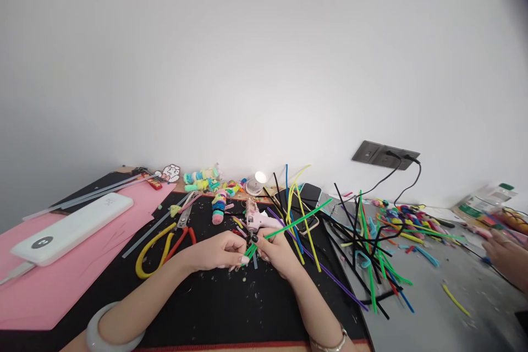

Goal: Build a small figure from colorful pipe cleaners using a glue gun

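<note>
A bright green pipe cleaner (303, 220) runs between my two hands, its long free end slanting up to the right. My left hand (225, 250) pinches it close to its lower end, where it looks doubled. Thumb and fingers of my right hand (272, 250) close on it a short way along. Just behind my hands lies a pink glue gun (258, 217), its nozzle partly hidden by my fingers. Scissors with yellow and orange handles (154, 253) rest to the left of my left hand. Purple, blue and yellow pipe cleaners (309, 231) lie beside my right hand.
A white power bank (78, 225) sits on pink sheets (94, 264) at left. Colourful pompom rolls (220, 206) and phones (310, 195) lie behind. Tangled pipe cleaners (363, 253) cover the grey table at right. Another person's hand (507, 256) is at far right.
</note>
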